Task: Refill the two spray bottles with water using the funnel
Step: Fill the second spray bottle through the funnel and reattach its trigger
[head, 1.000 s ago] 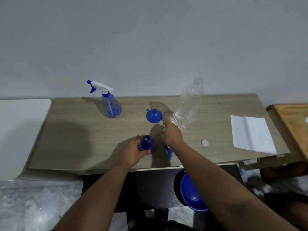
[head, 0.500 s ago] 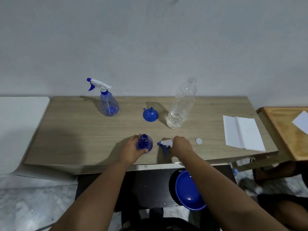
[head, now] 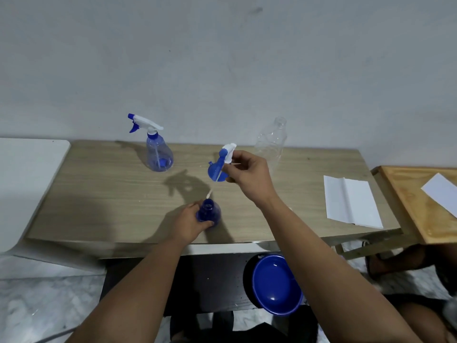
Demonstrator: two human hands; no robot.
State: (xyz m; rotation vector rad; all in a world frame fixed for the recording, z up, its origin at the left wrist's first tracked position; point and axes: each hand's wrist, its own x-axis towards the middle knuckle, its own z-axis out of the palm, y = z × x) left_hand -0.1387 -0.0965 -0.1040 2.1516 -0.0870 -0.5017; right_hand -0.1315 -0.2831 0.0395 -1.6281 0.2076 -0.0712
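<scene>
Gripping the open spray bottle (head: 209, 215) near the front edge of the table (head: 103, 194): left hand (head: 189, 225), fingers and thumb curled round the blue body from the left, neck uncovered and pointing up, bottle upright on the wood.

Raised above the table, right of and beyond that bottle: right hand (head: 249, 173), fingers curled and pinching the white-and-blue spray head (head: 227, 153) at its far left fingertips. Spray head held just past the fingers, dip tube (head: 214, 183) slanting down and left from it, lower end hanging just above the open neck, not inside as far as can be told.

Behind the spray head and partly hidden by it and the fingers: blue funnel (head: 215, 172), on the table near the middle; whether touched by the hand cannot be told.

Standing far left on the table, well apart from both hands: second spray bottle (head: 158, 154), pale blue, spray head on, nozzle pointing left.

Upright at the far edge, just beyond the right hand: clear plastic bottle (head: 271, 142), cap off.

Lying at the right end of the table: folded white paper (head: 351, 201). Below the front edge, near the right forearm: blue bowl (head: 277, 284).
</scene>
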